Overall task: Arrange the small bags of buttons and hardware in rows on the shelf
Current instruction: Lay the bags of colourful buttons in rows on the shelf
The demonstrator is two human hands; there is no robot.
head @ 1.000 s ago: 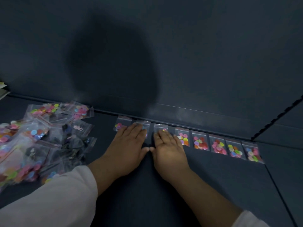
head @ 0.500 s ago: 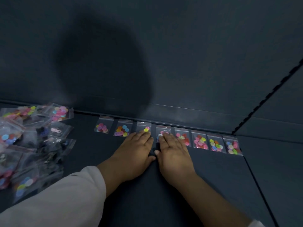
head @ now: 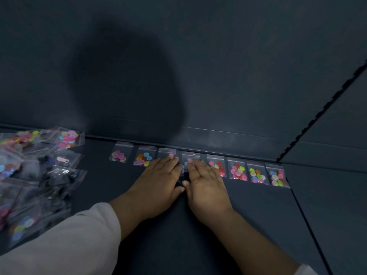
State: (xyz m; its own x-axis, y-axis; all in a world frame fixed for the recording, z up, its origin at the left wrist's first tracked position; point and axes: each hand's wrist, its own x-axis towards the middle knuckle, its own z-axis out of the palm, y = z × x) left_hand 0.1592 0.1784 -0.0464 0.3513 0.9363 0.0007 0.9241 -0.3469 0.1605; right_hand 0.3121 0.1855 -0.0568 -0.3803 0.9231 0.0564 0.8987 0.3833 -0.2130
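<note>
Eight clear button bags line the shelf back edge.

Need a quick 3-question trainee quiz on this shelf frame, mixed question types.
1. How many small clear plastic bags of coloured buttons lie in the row along the back edge of the dark grey shelf?
2. True or false: the left hand and right hand lie flat, palms down, fingertips on bags in the middle of the row.
3. Where is the loose heap of unsorted clear bags? A) left of the row B) right of the row C) behind the row

Key:
1. Eight, two partly covered by the hands.
2. True.
3. A.
</note>
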